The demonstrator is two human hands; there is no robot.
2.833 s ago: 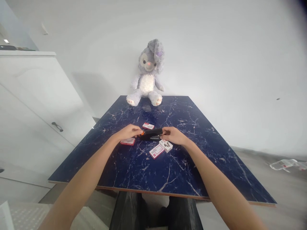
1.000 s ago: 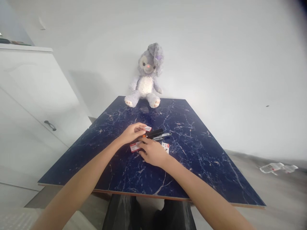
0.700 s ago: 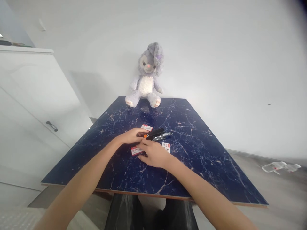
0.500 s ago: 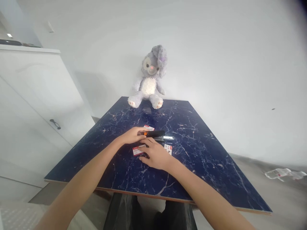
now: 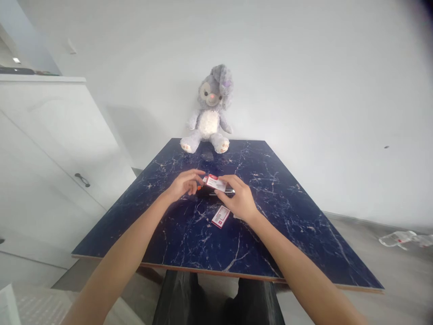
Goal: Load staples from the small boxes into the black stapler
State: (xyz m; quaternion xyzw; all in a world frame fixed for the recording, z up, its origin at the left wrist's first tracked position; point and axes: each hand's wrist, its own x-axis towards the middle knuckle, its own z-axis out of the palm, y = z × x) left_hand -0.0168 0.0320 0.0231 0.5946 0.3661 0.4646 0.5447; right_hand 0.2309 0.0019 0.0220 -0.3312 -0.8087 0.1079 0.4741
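Observation:
My right hand [image 5: 239, 198] pinches a small red-and-white box [image 5: 215, 182] between thumb and fingers, raised above the table's middle. To its left, my left hand [image 5: 185, 185] has its fingers apart and half curled, with nothing in them. Beneath the held box lies a black object with an orange end [image 5: 199, 187], mostly covered. A silver metal piece [image 5: 230, 192] shows beside it, under my right fingers. Nearer to me, another red-and-white box [image 5: 221, 216] rests at a slant on the tabletop. The edge of a white card or box [image 5: 237, 217] peeks out below my right hand.
The dark blue marble-patterned table [image 5: 284, 225] has its front edge close to my legs. A grey plush rabbit [image 5: 209, 115] sits at the back against the wall. White cabinets [image 5: 50, 171] stand on the left. Clear plastic packaging [image 5: 399, 239] lies on the floor at right.
My right hand has lifted one red-and-white box over the black object. My left hand has drawn back leftward from the black object. Another red-and-white box now shows lying in front.

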